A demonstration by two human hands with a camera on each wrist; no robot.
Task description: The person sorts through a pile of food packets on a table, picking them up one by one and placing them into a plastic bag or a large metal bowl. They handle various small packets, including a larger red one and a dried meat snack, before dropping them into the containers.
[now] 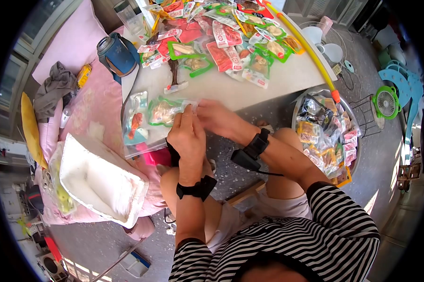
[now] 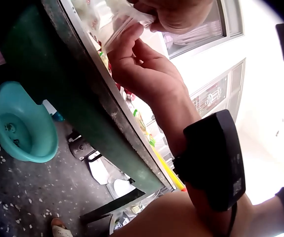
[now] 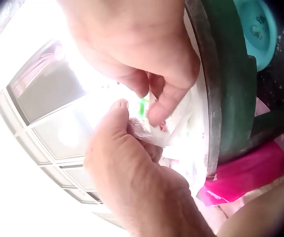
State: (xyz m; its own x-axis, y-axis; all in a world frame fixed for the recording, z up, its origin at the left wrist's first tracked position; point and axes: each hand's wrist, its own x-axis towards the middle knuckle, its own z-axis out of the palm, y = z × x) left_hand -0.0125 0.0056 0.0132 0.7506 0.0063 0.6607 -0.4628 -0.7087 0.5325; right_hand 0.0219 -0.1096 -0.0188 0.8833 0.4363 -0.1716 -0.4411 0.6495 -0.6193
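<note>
A clear plastic bag (image 2: pixel 117 32) is held between both hands at the table's near edge. Its rim is pinched by the left hand (image 1: pixel 187 138), thumb and fingers together on the plastic. Opposite, the right hand (image 1: pixel 221 120) pinches the same rim with its fingertips. A green-edged food pack (image 1: pixel 162 113) with pale contents lies just left of the hands, at the bag. Beside it sits another pack (image 1: pixel 136 120) with red and teal print. In the right wrist view, the right hand (image 3: pixel 147 54) stands above the left hand (image 3: pixel 127 163), and the bag's crumpled edge shows between them.
Several food packs (image 1: pixel 221 35) are heaped at the back of the white table (image 1: pixel 212 91). A yellow pole (image 1: pixel 308 49) lies along its right edge. More packs fill a metal basin (image 1: pixel 357 136) at right. A blue flask (image 1: pixel 115 54) and a white foam box (image 1: pixel 101 176) stand left.
</note>
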